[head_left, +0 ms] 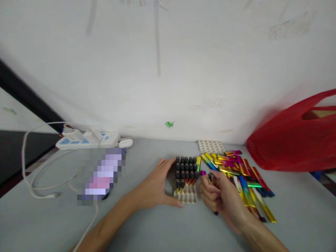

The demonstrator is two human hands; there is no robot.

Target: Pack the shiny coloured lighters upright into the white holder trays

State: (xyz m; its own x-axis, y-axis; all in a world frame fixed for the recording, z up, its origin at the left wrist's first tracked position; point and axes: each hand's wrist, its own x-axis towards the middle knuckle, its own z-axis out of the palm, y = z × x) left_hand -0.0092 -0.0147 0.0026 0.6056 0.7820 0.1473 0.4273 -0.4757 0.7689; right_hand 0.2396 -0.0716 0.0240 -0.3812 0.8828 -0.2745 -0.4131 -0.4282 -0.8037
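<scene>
A cream tray [187, 197] with rows of holes stands on the grey table, most holes filled with upright lighters [186, 169] showing black tops. My left hand [156, 184] cups the tray's left side, thumb along its front edge. My right hand [219, 194] is closed just right of the tray, gripping a few lighters [210, 176], one with a pink end. A heap of shiny multicoloured lighters [241, 176] lies to the right of that hand.
An empty cream tray [211, 145] lies by the wall behind the heap. A red plastic bag [294, 140] fills the right side. At the left are a white power strip [88, 139], white cables [42, 175], a small white case [126, 142] and a blurred object [101, 176].
</scene>
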